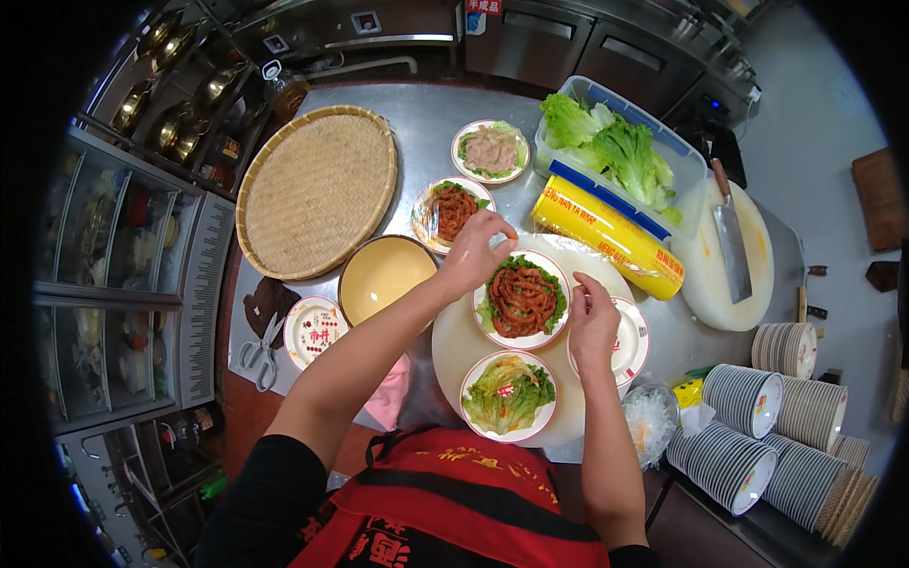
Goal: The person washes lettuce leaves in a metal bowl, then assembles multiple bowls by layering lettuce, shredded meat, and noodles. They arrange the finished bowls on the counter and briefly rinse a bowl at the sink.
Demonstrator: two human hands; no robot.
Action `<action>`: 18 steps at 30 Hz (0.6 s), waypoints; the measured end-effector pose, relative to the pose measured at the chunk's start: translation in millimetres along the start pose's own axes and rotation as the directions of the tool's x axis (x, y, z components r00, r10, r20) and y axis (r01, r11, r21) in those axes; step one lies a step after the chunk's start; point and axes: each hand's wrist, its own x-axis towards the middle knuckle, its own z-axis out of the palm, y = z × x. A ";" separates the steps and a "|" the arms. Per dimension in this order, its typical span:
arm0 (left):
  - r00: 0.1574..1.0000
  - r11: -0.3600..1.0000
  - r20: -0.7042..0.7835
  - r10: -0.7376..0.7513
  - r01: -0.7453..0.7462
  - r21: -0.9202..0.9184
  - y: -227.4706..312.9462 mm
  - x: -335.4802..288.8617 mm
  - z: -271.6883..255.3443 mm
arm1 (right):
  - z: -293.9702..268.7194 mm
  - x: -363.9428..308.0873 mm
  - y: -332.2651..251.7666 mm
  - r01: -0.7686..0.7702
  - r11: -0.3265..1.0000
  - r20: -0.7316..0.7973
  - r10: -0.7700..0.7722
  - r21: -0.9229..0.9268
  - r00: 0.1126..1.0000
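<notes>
A white plate with a red rim (pixel 482 325) holds brown-red meat strips (pixel 524 301) on green lettuce. At its upper left rim is my left hand (pixel 481 244), fingertips pinched together; whatever they hold is too fine to make out. Beside the plate's right rim, my right hand (pixel 594 317) has its fingers curled in a pinch, contents also unclear. Under that hand lies another white plate (pixel 629 346), partly hidden. Nearer me, a plate of lettuce (pixel 509 396) rests on the round white board (pixel 449 346). Beyond my left hand sits a second plate of meat strips (pixel 453 210), glossy on top.
Farther back are a plate of pale meat (pixel 492 151), a lettuce tub (pixel 689 170), a yellow cling film box (pixel 606 237) and a cleaver (pixel 731 241). Left are a woven tray (pixel 317 189), a bowl (pixel 383 282) and scissors (pixel 260 355). Stacked plates (pixel 724 464) stand right.
</notes>
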 end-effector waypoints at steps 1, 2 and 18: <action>0.999 0.999 -0.003 -0.037 0.037 -0.027 1.3 -2.3 -6.1 | -4.7 -0.9 0.5 -0.072 0.997 0.009 0.072 0.041 0.997; 0.997 0.996 -0.006 -0.075 0.075 -0.054 3.3 -6.2 -11.2 | -7.9 -2.6 -0.1 -0.032 0.999 0.026 0.031 0.029 0.999; 0.919 0.865 -0.250 -0.304 0.377 0.332 -78.7 -0.2 -85.0 | -9.8 -11.7 -40.2 -0.058 0.998 0.162 0.050 0.040 0.985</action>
